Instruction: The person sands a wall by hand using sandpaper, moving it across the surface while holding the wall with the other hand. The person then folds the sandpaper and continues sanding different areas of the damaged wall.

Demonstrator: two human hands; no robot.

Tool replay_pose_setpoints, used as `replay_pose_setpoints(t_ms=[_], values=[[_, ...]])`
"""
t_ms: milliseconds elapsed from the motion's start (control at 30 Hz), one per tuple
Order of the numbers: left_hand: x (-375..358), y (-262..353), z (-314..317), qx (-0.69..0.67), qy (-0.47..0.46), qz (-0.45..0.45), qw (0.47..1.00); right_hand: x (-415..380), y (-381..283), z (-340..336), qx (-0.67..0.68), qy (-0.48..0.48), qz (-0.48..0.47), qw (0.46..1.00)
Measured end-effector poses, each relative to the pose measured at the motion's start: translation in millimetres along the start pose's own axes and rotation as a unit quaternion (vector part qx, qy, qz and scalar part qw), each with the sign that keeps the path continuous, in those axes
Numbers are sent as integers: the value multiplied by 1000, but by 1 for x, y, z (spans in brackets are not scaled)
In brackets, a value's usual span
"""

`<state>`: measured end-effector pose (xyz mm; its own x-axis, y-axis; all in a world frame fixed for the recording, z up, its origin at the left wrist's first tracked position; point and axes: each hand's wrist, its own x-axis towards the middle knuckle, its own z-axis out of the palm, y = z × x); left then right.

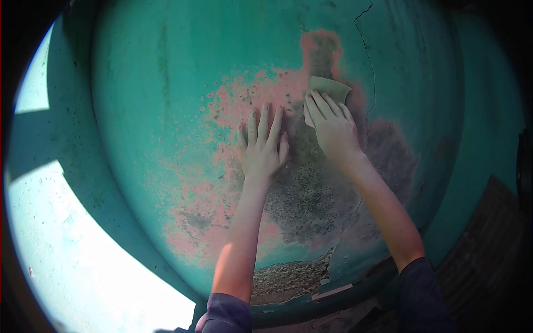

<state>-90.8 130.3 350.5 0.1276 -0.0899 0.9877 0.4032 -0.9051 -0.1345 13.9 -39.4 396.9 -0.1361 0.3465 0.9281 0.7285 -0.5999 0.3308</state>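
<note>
In front of me is a green painted wall (194, 50) with a worn patch of pink and dark grey in its middle. My left hand (261, 150) lies on this patch with its fingers stretched and a little spread, holding nothing. Higher and to the right, my right hand (335, 127) presses a bent sheet of sandpaper (332, 87) against the wall. Its fingers lie together over the sheet, whose pale top edge shows above them; the thumb is hidden. Below the narrow upper strip of bare grey, the sandpaper touches the patch's upper right part.
A thin crack (366, 47) runs down the wall at the upper right. Near the bottom, the coating has broken away over a rough brown strip (291, 280), with a loose-looking flat piece (332, 292) beside it. Bright sunlight (89, 255) falls at the lower left.
</note>
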Motion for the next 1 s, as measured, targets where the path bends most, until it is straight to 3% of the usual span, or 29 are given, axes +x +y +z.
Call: replay_pose_setpoints(t_ms=[233,400,1000], values=[[-1,0,2,9,2,1,1000,5,-11,0,-75,22,-34,996],[-2,0,2,4,10,3,1000,-6,-21,-5,-114,-12,-28,993],[-1,0,0,3,1,1,1000,-11,-23,-2,-91,-14,-13,996]])
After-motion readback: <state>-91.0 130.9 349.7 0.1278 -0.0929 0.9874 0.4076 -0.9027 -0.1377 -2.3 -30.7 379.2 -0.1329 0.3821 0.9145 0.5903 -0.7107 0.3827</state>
